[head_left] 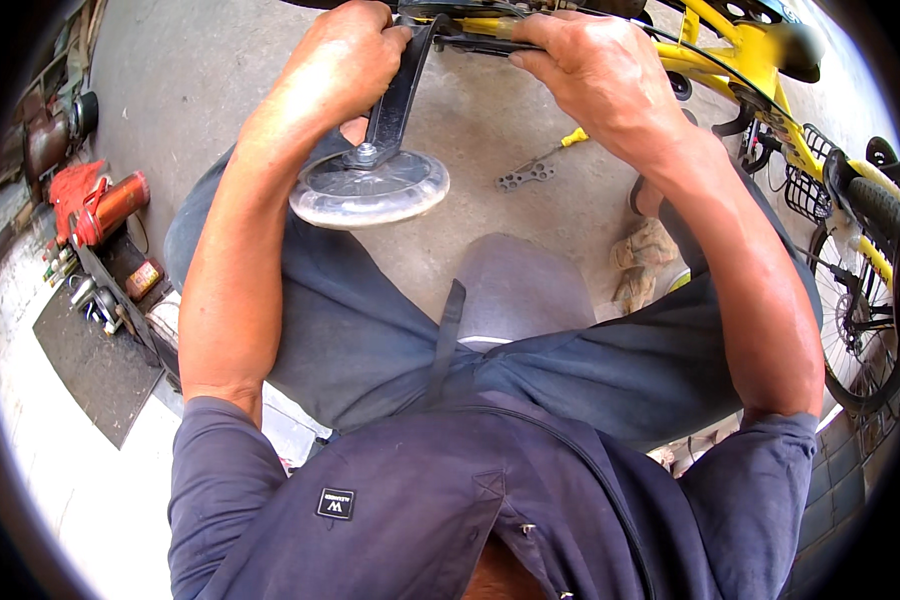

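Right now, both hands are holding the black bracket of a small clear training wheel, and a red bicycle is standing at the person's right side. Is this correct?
Not quite: the bicycle is yellow, not red, as the head view shows. The rest holds: the left hand and the right hand grip the black bracket of the clear training wheel, and the bicycle stands at the person's right.

Training wheel [370,188] hangs below the left hand [342,62] on its bracket [398,92]; right hand [600,75] beside it. Wrench [540,168] on floor between; bicycle [770,90] right of both grips.

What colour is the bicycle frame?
Yellow bicycle frame, seen best in the head view.
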Motion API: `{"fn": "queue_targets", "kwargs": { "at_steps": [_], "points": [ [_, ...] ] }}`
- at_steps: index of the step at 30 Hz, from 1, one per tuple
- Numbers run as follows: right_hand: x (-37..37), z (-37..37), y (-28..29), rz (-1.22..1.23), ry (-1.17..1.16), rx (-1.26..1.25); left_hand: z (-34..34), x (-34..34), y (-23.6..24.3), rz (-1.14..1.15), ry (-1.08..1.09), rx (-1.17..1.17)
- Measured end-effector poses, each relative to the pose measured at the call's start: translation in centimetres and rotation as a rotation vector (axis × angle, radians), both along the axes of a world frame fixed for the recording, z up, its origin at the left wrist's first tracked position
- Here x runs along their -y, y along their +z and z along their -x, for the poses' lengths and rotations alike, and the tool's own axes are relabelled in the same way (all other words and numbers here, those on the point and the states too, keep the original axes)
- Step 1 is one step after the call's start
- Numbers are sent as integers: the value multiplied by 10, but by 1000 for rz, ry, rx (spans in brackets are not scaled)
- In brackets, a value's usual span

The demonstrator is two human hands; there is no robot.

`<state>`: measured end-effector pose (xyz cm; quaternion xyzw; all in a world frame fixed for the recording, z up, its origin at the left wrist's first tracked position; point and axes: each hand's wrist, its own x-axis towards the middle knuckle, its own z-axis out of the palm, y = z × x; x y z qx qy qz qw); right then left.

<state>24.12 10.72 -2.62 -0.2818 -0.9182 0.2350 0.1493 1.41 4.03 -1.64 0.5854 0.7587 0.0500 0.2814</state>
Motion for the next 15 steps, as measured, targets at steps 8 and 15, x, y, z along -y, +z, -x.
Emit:
{"fn": "queue_targets", "kwargs": {
  "at_steps": [8, 15],
  "points": [
    [-2, -1, 0, 56, 27, 0, -1, 0, 2, -8, -7, -3],
    [1, 4, 2, 65, 27, -3, 0, 2, -2, -18, -14, -27]
  ]
}}
